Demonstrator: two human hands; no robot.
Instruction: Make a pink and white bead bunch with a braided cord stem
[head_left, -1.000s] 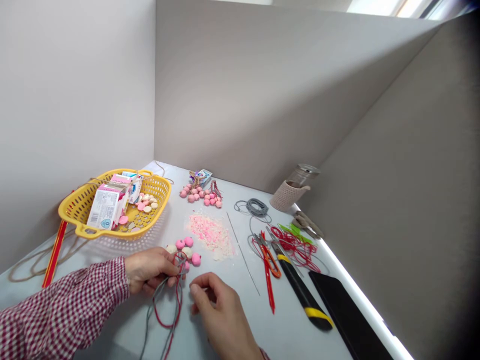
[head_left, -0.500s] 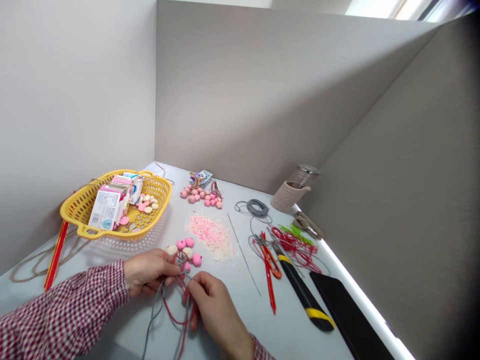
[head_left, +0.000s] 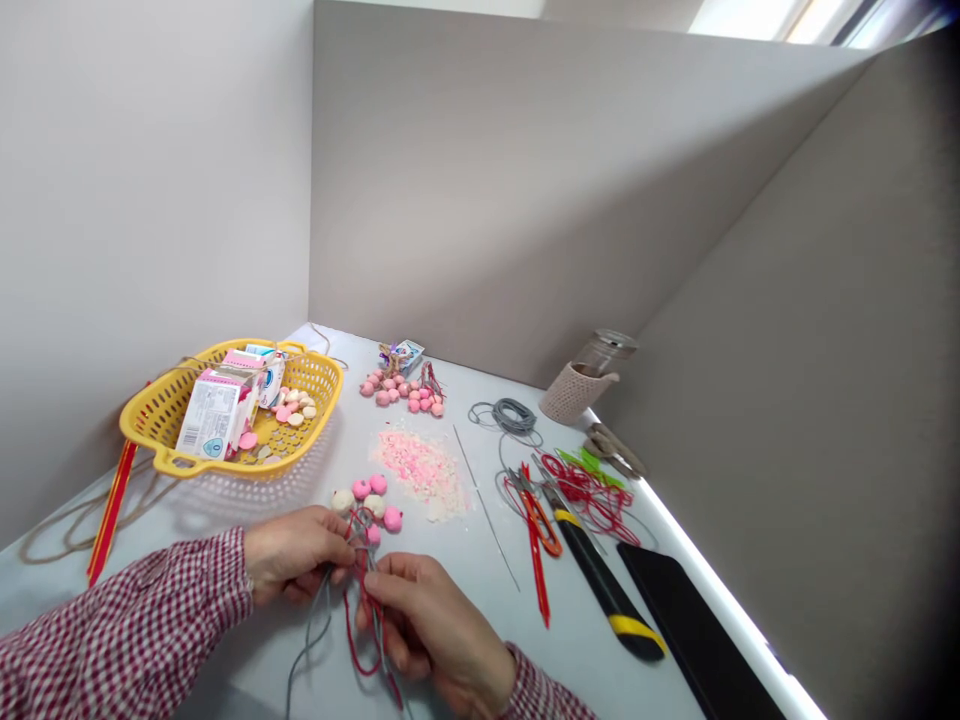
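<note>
Near the front of the table, my left hand (head_left: pixel 300 552) pinches red and grey cords just below a cluster of pink and white balls. My right hand (head_left: pixel 435 615), close beside it, has its thumb and fingers closed on strands of the same cords. A red cord (head_left: pixel 361 669) hangs in a loop between the hands, and a grey cord (head_left: pixel 298 658) trails toward the front edge. Among the balls, a pink ball (head_left: pixel 392 519) and a white ball (head_left: pixel 343 501) rest on the table just beyond my fingertips. The crossing of the cords is partly hidden by my fingers.
At left stands a yellow basket (head_left: pixel 336 405) with boxes and flat pieces. Pink and white shavings (head_left: pixel 421 470) lie centrally beside a thin metal rod (head_left: pixel 486 508). At right are orange-handled scissors (head_left: pixel 541 520), a black-and-yellow tool (head_left: pixel 600 575), tangled red cord (head_left: pixel 592 490) and a covered jar (head_left: pixel 577 390).
My right hand has shifted slightly down and right with the strands in its fingers. The red loop hangs differently. My left hand stays nearly in place.
</note>
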